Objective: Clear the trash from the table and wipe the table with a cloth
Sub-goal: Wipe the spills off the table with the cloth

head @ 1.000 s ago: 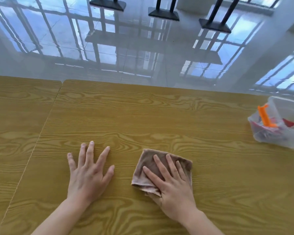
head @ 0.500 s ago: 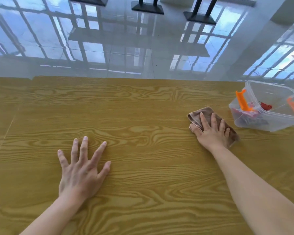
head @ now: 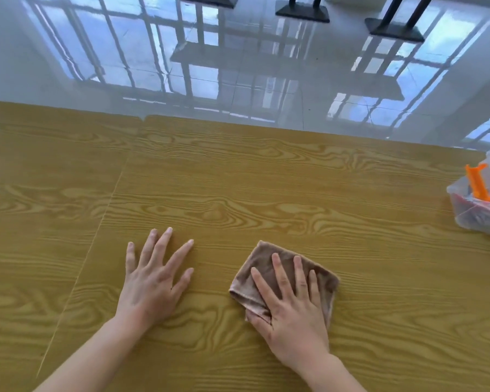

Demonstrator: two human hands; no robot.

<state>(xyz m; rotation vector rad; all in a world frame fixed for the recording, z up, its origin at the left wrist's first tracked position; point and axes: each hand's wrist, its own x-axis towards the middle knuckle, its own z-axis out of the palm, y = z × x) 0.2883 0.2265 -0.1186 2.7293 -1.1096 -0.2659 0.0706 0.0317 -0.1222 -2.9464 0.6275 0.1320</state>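
The right hand [head: 293, 321] lies palm down on a folded brown cloth [head: 269, 278], fingers [head: 276, 271] straight and slightly spread, pressing it flat to the bench [head: 266, 188]. This grip is a flat press and not a closed pinch: no finger curls round the fabric, and whether the thumb hooks an edge cannot be told. The cloth sits under the fingers and the front of the palm, its far corner showing ahead of the fingertips, its left folded edge out past the index finger and its right side beyond the little finger. The heel of the hand and the wrist rest behind it on bare wood.

Just to the left, apart from the cloth, the left hand [head: 153, 281] is laid flat on the bench with fingers fanned wide, holding nothing.

Well away at the right edge stands a clear plastic box [head: 477, 219], partly cut off by the frame, with an orange clip [head: 477, 183] on its side and red and dark scraps inside.

A seam [head: 112, 193] runs through the wood-grain top to the left of the hands. Beyond the far edge is a glossy tiled floor [head: 238, 66] mirroring window bars, with dark metal feet [head: 303, 14] standing on it.
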